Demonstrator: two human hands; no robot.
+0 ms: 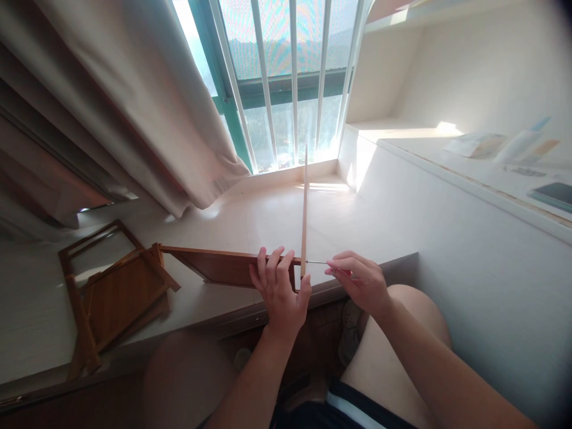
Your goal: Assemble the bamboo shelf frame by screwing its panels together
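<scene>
My left hand (282, 286) is closed over the right end of a brown wooden panel (227, 265), its fingers over the top edge and its thumb by a wooden strip. That long, thin wooden strip (304, 214) stands upright against the panel's right end. My right hand (360, 277) pinches a screwdriver (317, 262) with a thin metal shaft. Its shaft points left, and the tip meets the strip level with the panel's upper edge. The handle is hidden in my fingers. At the panel's left end, a wooden post (166, 267) crosses it at a slant.
More wooden frame pieces (120, 298) lie on the white ledge (223, 226) at left. A curtain (147, 107) hangs beside the barred window (290, 89). At right, a raised white shelf (429, 152) holds a phone (554, 193) and small items. My knees sit below the ledge's edge.
</scene>
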